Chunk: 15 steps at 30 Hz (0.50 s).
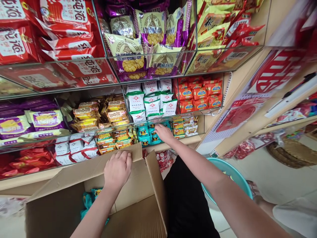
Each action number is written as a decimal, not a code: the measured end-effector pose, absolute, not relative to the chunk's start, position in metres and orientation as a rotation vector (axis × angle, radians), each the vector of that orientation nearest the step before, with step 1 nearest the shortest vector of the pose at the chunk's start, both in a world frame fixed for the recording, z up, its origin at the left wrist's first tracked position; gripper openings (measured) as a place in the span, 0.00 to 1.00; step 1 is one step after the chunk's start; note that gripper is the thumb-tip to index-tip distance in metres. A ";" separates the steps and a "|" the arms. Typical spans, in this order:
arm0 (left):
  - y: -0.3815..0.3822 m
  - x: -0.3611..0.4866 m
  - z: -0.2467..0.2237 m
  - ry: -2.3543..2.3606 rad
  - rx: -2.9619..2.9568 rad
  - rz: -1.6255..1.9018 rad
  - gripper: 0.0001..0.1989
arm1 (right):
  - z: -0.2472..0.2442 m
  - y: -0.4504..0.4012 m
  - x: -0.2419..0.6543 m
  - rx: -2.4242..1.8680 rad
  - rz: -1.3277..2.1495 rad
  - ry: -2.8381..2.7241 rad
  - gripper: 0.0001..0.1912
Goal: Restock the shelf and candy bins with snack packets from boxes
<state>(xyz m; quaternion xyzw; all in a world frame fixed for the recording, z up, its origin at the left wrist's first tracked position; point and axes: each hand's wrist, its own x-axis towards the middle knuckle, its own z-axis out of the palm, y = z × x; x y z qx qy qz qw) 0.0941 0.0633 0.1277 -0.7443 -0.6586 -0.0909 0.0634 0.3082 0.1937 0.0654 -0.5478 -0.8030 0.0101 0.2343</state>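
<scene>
My left hand rests over the top flap of an open cardboard box, its fingers curled on the edge. Inside the box lie several teal packets, partly hidden by my left forearm. On the lowest shelf, my right hand reaches into a compartment of teal packets. Its fingers are bent down at the packets, and whether they grip one is hidden. White-and-green packets stand on the shelf above that hand.
Clear dividers and a shelf front border the compartments. Purple biscuit packs and red packs fill the upper shelf. A teal basin stands on the floor at right, beside part of another person.
</scene>
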 end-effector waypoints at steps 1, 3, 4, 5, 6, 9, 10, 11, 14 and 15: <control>0.063 0.094 0.128 -1.994 -2.250 -0.268 0.19 | 0.063 0.190 0.311 -1.455 0.031 -2.181 0.10; 0.063 0.093 0.128 -2.007 -2.256 -0.261 0.20 | 0.061 0.181 0.316 -1.352 0.026 -2.092 0.11; 0.063 0.092 0.128 -2.021 -2.263 -0.268 0.20 | 0.061 0.175 0.318 -1.308 0.023 -2.031 0.12; 0.063 0.091 0.128 -2.041 -2.276 -0.291 0.20 | 0.062 0.167 0.319 -1.271 0.025 -1.969 0.12; 0.064 0.090 0.129 -2.060 -2.291 -0.343 0.19 | 0.065 0.158 0.320 -1.238 0.039 -1.913 0.12; 0.067 0.094 0.135 -2.003 -2.401 -0.674 0.19 | 0.086 0.124 0.318 -1.137 0.165 -1.813 0.09; 0.069 0.098 0.138 -1.930 -2.467 -0.795 0.21 | 0.094 0.112 0.316 -1.098 0.231 -1.801 0.08; 0.070 0.103 0.141 -1.848 -2.544 -0.890 0.23 | 0.102 0.100 0.312 -1.057 0.303 -1.794 0.07; 0.067 0.123 0.149 -1.747 -2.747 -0.987 0.18 | 0.116 0.070 0.296 -0.989 0.533 -1.657 0.06; 0.064 0.130 0.150 -1.788 -2.757 -1.017 0.16 | 0.117 0.062 0.289 -0.985 0.626 -1.543 0.06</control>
